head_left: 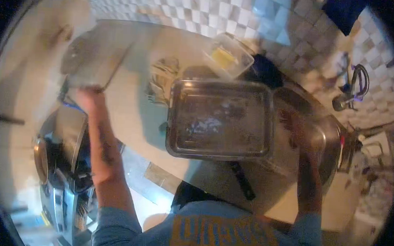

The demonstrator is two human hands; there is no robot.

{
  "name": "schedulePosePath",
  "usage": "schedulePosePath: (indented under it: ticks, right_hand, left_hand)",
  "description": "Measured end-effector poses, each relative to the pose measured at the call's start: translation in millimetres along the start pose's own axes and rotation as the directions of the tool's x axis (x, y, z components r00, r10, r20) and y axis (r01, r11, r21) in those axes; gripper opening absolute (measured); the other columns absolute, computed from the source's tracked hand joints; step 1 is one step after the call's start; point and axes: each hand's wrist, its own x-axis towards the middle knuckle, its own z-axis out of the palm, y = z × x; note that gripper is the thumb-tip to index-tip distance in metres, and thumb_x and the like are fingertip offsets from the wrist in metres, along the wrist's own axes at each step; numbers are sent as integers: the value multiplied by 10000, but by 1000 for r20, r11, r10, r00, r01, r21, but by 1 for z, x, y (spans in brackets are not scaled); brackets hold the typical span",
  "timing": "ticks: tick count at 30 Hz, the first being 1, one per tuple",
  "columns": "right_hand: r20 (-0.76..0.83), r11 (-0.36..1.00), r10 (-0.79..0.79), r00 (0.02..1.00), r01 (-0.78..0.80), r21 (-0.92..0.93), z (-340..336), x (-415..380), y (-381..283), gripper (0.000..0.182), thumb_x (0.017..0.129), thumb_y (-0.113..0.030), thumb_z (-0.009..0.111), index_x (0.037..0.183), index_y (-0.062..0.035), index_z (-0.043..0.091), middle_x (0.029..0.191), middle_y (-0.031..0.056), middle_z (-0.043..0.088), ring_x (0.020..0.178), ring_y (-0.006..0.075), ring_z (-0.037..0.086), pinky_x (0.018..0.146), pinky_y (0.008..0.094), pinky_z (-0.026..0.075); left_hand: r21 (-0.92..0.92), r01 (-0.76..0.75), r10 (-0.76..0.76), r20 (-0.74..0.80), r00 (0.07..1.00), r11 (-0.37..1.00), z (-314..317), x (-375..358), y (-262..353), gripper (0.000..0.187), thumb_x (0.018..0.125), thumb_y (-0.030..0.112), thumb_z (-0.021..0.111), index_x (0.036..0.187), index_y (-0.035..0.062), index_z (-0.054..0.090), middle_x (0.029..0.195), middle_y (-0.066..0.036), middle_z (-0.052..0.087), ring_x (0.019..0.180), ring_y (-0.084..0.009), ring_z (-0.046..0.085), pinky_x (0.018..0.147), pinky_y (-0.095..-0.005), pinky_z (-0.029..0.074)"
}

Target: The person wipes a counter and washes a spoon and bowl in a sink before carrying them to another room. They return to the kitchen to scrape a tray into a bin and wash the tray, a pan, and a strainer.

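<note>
My left hand point(91, 99), blurred by motion, is closed at the near edge of a flat see-through panel point(96, 65) over the left end of the counter. A rectangular clear glass baking dish point(222, 154) sits in the middle, its base streaked and shiny. Close beside the dish's right rim is my right hand point(296, 129), in shadow over the sink, fingers apart. From under the dish's front edge a black handle point(243, 182) sticks out towards me; whatever it belongs to is hidden.
Behind the dish stands a clear plastic tub point(236, 69) with a yellow block point(223, 57) inside. The metal sink point(326, 142) lies at right, below a faucet point(354, 90). The stove point(65, 173) is at lower left. Crumpled wrapping point(161, 80) rests left of the dish.
</note>
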Motion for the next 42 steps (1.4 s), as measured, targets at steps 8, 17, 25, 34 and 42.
schedulePosePath:
  ticks: [8,17,25,34,42]
  right_hand:
    - [-126,982,175,976,-164,95,47,-40,-44,431,957,-335,531,1206,17,530,1112,170,612,972,263,582,883,408,460]
    - [-277,833,428,860,-256,491,7,-153,77,410,942,-293,521,1203,23,531,1104,150,609,993,225,563,856,384,453]
    - [-443,836,538,717,-386,390,17,-170,211,541,916,-301,551,1331,19,416,1313,238,495,1215,377,484,1004,439,389]
    - [-814,986,-163,557,82,-142,-91,-113,154,739,777,-171,677,1418,-32,334,1463,247,298,1347,418,300,1100,508,280]
    - [-597,913,-396,698,230,-337,-161,-75,151,283,761,-91,636,1032,-81,556,1060,140,525,1016,367,548,887,474,451]
  left_hand:
    - [292,445,-526,340,779,847,175,-120,-83,630,854,389,612,1286,-44,463,1245,-243,532,1088,-365,548,907,-455,454]
    - [-517,823,670,526,523,-237,-185,-8,313,570,963,436,493,1340,19,400,1226,-132,578,1082,-226,575,859,-351,510]
    - [-918,274,652,396,647,286,-144,-36,591,274,759,142,617,979,-13,564,908,-228,647,898,-394,636,781,-445,499]
    - [-974,211,634,218,742,87,-209,-7,708,193,683,67,586,856,-7,630,797,-201,660,767,-372,636,691,-417,494]
    - [-968,243,318,251,914,66,-199,-12,728,192,705,44,598,879,-29,634,747,-143,662,655,-262,607,637,-361,483]
